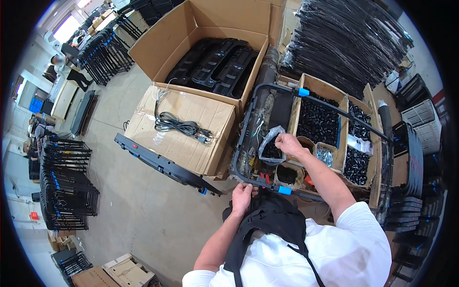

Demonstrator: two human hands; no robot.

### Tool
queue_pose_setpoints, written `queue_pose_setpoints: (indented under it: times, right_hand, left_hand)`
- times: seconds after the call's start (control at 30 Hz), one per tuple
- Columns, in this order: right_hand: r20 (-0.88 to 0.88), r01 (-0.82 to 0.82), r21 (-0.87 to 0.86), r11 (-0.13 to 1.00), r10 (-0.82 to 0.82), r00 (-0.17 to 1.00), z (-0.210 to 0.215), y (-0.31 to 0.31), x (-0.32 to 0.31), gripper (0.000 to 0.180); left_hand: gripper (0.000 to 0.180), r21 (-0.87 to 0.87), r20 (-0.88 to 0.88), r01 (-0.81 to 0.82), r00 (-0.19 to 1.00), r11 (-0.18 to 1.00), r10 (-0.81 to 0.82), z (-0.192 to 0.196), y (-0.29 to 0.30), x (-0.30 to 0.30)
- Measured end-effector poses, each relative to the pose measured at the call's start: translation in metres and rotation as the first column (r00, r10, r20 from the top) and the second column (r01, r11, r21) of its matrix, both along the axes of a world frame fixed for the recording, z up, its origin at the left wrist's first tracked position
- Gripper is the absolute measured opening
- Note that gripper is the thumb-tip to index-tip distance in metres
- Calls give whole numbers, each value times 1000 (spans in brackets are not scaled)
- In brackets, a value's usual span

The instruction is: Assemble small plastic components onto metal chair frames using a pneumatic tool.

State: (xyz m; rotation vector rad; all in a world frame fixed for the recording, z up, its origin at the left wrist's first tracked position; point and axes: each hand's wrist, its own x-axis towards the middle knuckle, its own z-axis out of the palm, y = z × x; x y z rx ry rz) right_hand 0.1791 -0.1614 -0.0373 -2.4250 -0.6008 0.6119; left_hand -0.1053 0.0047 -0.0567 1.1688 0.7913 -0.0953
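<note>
A black tubular frame (245,129) with rounded corners and blue pieces lies across the workbench. My left hand (242,197) is closed at its near left corner, fingers bent against the tube; whether a small part is also between them is hidden. Inside the frame's outline, a clear plastic bag (271,152) of small black parts stands open. My right hand (289,145) is over the bag's right edge, fingertips pinched together; anything between them is too small to make out. Just nearer is a small box (288,175) of dark parts.
Wooden bins (317,119) of black fittings and a tray of metal screws (324,155) fill the bench's right. At left, a carton (210,103) bears a coiled black cable (178,125); a long black panel (165,165) leans against it. Behind stands an open box (167,48) of black plastic parts.
</note>
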Motion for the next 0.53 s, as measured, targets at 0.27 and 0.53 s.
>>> queue_pose_setpoints:
  times: [0.27, 0.53]
  right_hand:
    - [-499, 415, 351, 839, -207, 841, 49, -9, -46, 22]
    - [-690, 546, 505, 668, -67, 721, 80, -29, -133, 41]
  left_hand:
    - [22, -7, 45, -1, 999, 1000, 1, -4, 0, -2]
    - [17, -36, 5, 71, 997, 997, -71, -15, 13, 0]
